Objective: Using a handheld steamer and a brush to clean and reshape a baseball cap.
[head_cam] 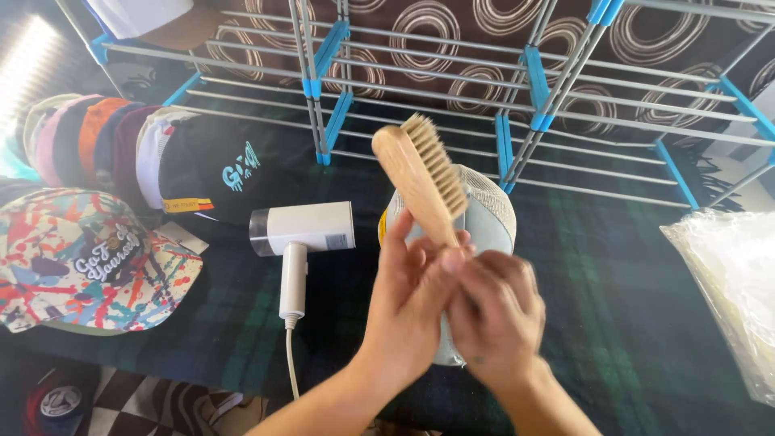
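Observation:
A wooden brush [420, 173] with pale bristles points up and to the left, bristles facing right. My left hand [408, 307] wraps the lower end of its handle. My right hand [496, 315] is curled against the same end, thumb on the wood. Right behind the brush and both hands lies a pale cap with a mesh back [494, 216] on the dark plaid blanket [613, 282]. I cannot tell whether either hand touches the cap.
A white handheld appliance [303, 230] with a cord lies left of the hands. Further left are a paint-splatter cap [81, 258], a black cap [218, 169] and a row of several stacked caps [89, 137]. A metal rack with blue joints [525, 89] stands behind. Clear plastic bags [726, 291] lie at the right.

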